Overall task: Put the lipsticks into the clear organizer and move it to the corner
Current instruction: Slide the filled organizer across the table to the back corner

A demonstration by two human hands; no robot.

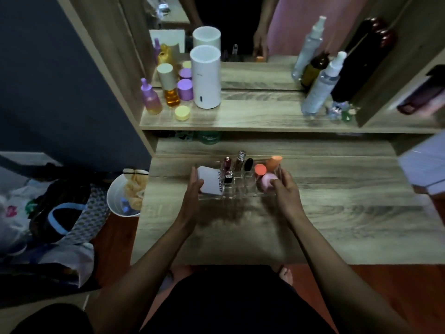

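Note:
The clear organizer [240,189] sits on the wooden dressing table [337,208], in the middle. Several lipsticks [234,165] stand upright in its slots. A white box [212,180] fills its left end, and orange and pink makeup sponges [266,175] fill its right end. My left hand [193,186] grips the organizer's left end around the white box. At the right end my right hand [284,186] holds the organizer, fingers against the pink sponge.
A raised shelf behind holds a white cylinder [206,77], purple and amber bottles [168,90] at the left and spray bottles [320,85] at the right, before a mirror. A white bin [125,196] and bags stand on the floor to the left.

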